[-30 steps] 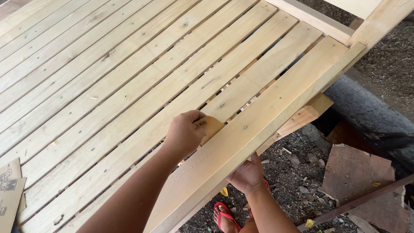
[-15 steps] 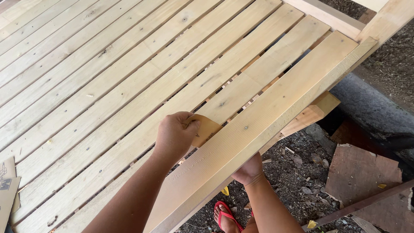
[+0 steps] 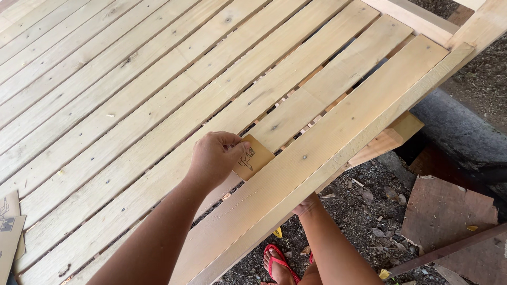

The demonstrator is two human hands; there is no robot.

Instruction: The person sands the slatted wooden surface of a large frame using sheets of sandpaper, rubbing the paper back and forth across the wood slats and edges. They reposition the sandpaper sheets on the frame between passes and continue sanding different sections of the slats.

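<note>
Shifted since a second ago: left hand (image 3: 214, 158) with its sanding sheet (image 3: 253, 157) sits further left along the outer plank (image 3: 338, 137). Sheet: tan, folded, small dark print on its back; pinched in the fingers, lying flat in the slat gap, long axis across the boards. Right hand (image 3: 306, 205) mostly hidden beneath the plank's edge; grip unclear.

The slatted platform (image 3: 158, 105) is pale yellow wood; on it, a tan sandpaper piece (image 3: 254, 157) with dark print; below it, a red sandal (image 3: 278, 262).
</note>
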